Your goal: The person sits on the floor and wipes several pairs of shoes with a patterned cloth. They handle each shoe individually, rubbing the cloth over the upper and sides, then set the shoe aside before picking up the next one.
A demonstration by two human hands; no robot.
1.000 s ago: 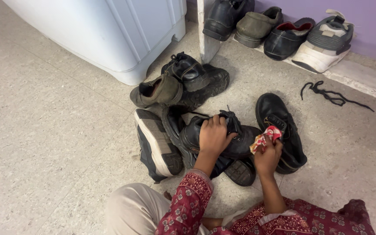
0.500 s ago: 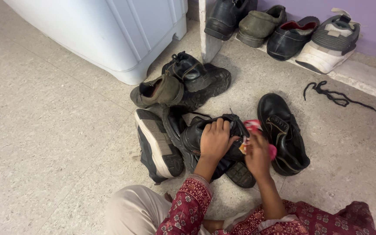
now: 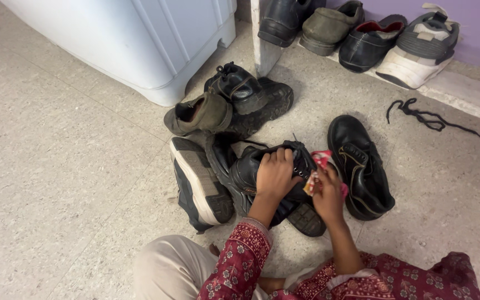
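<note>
I sit on the floor with a black lace-up shoe (image 3: 251, 169) in front of my knees. My left hand (image 3: 274, 176) grips the top of that shoe and holds it steady. My right hand (image 3: 327, 193) holds a red and yellow patterned cloth (image 3: 319, 160) pressed against the shoe's right side. Another black shoe (image 3: 360, 166) lies just to the right of my right hand.
A dark sneaker on its side with a pale sole (image 3: 198, 186), an olive shoe (image 3: 198, 115) and another black shoe (image 3: 239, 88) are piled at left. Several shoes line a ledge (image 3: 462, 91) by the purple wall. A loose black lace (image 3: 426, 119) lies right. A white appliance (image 3: 140, 39) stands behind.
My right hand moved left with the cloth, from beside the right-hand shoe onto the side of the held shoe. My left hand kept its grip.
</note>
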